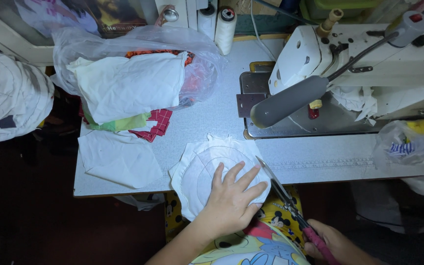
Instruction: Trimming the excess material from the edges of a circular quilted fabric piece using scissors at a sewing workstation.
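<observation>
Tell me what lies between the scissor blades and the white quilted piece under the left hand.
Nothing visible does. The scissors, held by the right hand, meet the right edge of the white quilted piece; the left hand lies just beside the blades.

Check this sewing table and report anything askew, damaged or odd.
Nothing looks damaged or spilled. The white fabric piece under the left hand overhangs the table front edge. The right hand holds scissors at its rim. The fabric pile spills loosely from a plastic bag.

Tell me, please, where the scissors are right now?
In the head view, the scissors sit at the table's front edge, held in the right hand, blades against the right side of the round white cloth under the left hand.
</observation>
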